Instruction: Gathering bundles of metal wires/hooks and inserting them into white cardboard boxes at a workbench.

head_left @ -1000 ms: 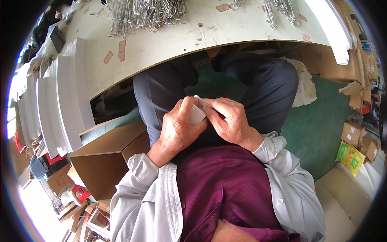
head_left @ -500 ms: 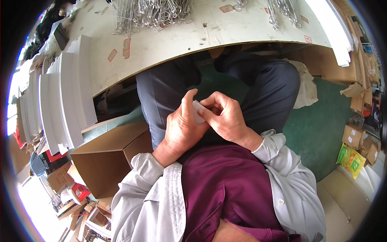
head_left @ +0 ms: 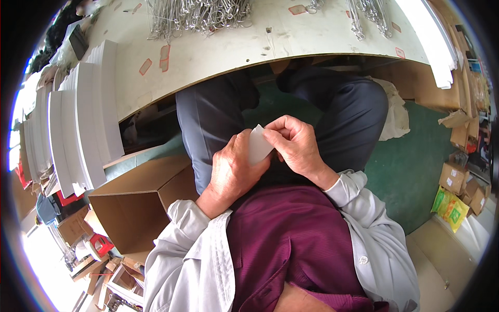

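Above my lap, both hands hold a small white piece that looks like paper or thin card. My left hand is closed round its left and lower part. At its upper right edge, my right hand pinches it between thumb and fingers. One corner of the white piece points up between the two hands. Whether it is a single sheet or a small stack, I cannot tell. On the table beyond lies a large bunch of thin metal wire pieces with looped ends.
The pale table curves in front of my knees. White boards or sheets stand stacked at its left, and white strips lie at its right. An open cardboard box sits at my left. Cartons and a yellow-green packet are at the right.
More of the white piece shows between my hands, its corner now pointing up. The left thumb, raised before, has come down against it. My right hand has stayed nearly in place.
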A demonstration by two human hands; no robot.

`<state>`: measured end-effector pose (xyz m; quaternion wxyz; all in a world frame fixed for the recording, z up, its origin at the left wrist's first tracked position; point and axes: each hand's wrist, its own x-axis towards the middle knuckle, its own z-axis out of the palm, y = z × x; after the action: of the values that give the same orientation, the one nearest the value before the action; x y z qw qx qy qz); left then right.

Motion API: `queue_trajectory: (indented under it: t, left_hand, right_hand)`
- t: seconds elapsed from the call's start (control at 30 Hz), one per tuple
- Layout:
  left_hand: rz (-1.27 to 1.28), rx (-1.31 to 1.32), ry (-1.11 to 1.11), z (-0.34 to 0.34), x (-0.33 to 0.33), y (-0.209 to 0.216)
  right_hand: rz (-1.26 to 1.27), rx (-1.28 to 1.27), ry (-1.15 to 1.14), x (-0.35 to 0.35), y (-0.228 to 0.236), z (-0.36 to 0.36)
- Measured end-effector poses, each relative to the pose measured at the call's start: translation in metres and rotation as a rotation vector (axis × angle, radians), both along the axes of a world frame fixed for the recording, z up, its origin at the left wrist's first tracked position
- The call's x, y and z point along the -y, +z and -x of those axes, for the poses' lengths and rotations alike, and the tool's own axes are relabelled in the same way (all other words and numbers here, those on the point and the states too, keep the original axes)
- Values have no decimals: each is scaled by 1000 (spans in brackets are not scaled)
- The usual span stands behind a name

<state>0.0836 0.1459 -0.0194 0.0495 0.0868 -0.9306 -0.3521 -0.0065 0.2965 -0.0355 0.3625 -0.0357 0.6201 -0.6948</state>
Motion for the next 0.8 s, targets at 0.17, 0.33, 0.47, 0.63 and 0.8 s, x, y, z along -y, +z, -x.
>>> queue_trajectory:
  t: [0.17,0.33,0.47,0.63,0.8]
  left_hand:
    - [-35,-23,19,-2,2,-4]
    - [-40,-44,9,-2,3,-2]
    - [-49,40,58,-3,1,2]
    - [-30,-29,51,-3,5,-2]
    - [-38,-44,58,-6,5,-3]
  right_hand:
    - [83,62,15,-3,-10,3]
    - [1,-117,-3,0,-5,-2]
    - [-91,-482,-46,5,-1,-8]
    - [4,-326,4,-1,1,-15]
    - [-30,-604,149,-4,0,-13]
